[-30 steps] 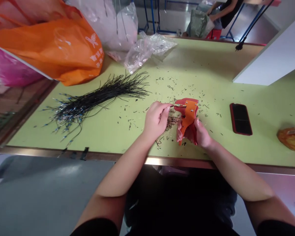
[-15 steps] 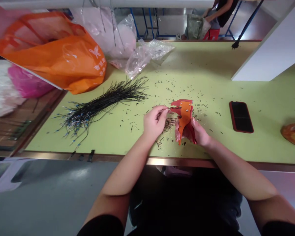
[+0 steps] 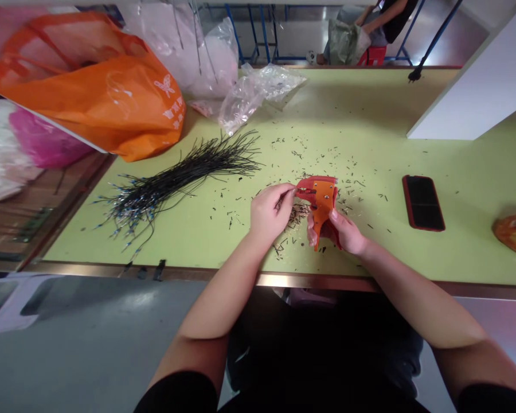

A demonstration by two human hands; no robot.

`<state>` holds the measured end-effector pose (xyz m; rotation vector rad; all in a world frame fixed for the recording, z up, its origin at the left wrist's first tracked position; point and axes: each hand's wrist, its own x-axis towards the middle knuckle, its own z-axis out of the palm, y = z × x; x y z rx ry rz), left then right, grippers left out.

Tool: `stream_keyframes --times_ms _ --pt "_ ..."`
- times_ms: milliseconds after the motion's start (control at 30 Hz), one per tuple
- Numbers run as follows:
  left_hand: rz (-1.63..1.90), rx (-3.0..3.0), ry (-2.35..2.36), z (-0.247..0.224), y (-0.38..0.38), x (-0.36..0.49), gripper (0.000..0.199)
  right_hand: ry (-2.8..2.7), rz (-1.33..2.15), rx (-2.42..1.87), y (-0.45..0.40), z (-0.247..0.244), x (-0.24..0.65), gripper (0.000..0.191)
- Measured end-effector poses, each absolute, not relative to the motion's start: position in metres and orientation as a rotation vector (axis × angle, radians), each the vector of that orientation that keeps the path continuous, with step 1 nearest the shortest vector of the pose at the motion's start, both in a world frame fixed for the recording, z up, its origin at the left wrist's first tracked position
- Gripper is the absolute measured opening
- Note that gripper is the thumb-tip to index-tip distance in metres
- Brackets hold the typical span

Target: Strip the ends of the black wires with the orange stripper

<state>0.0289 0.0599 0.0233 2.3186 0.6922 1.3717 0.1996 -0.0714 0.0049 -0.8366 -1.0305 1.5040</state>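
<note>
My right hand (image 3: pixel 344 230) is wrapped round the handles of an orange and red wire stripper (image 3: pixel 325 198), whose jaws point left. My left hand (image 3: pixel 272 212) pinches with thumb and forefinger at the jaws' tip, on what looks like the end of a black wire; most of it is hidden by the fingers and the jaws. Beneath both hands lies a heap of short black wire scraps (image 3: pixel 298 213). To the left a long bundle of black wires (image 3: pixel 189 172) rests on the green table (image 3: pixel 189 241), with blue and silvery tips at its near end.
A phone (image 3: pixel 423 202) lies to the right, with an orange-wrapped packet (image 3: pixel 515 232) past it. An orange bag (image 3: pixel 107 103) and clear plastic bags (image 3: pixel 258 92) are at the back left. A white panel (image 3: pixel 477 86) stands back right. Beyond the table a person (image 3: pixel 380 20) sits.
The stripper's jaws have closed together and its handles have come nearer each other in my right hand. My left hand stays at the jaw tip. The view has shifted slightly.
</note>
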Motion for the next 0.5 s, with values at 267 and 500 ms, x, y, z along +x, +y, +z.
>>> stream_keyframes --times_ms 267,500 --pt "1.376 2.289 0.7 0.0204 0.0619 0.0273 0.019 -0.981 1.516 -0.874 -0.0701 0.0073 0.1966 0.065" --pt "1.384 2.213 0.661 0.0197 0.0612 0.0276 0.019 -0.95 1.541 -0.859 -0.069 0.0082 0.1979 0.064"
